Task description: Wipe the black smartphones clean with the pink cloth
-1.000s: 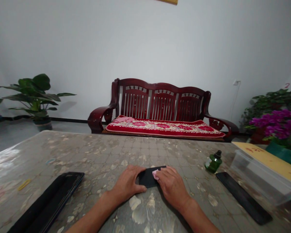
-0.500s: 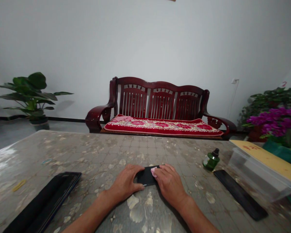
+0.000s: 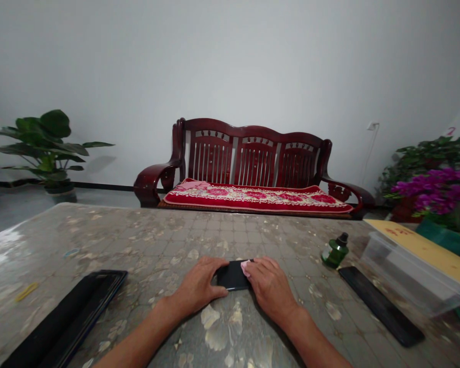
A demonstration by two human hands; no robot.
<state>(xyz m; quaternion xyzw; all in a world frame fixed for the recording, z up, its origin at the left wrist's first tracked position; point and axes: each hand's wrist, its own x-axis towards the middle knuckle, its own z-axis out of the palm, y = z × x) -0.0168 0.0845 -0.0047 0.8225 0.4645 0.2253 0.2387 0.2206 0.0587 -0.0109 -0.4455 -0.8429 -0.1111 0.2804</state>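
A dark, flat phone-like device (image 3: 232, 276) lies on the patterned tabletop (image 3: 210, 329), its screen side up. My left hand (image 3: 202, 282) grips its left end, thumb along the near edge and fingers at the far edge. At the device's right end, my right hand (image 3: 267, 282) has its fingers closed on a small pink cloth (image 3: 245, 267) pressed against the surface. Part of the cloth and the right end of the device are hidden under those fingers.
To the right stand a green spray bottle (image 3: 335, 251), a long black case (image 3: 381, 305) and a clear plastic box (image 3: 402, 273) with a yellow lid. On the left are a black folded item (image 3: 67, 317) and a yellow band (image 3: 26, 292). A wooden bench (image 3: 255, 153) stands beyond the table.
My right hand and the pink cloth have shifted very slightly to the right on the device. The left hand keeps its grip, and the view has tilted a little.
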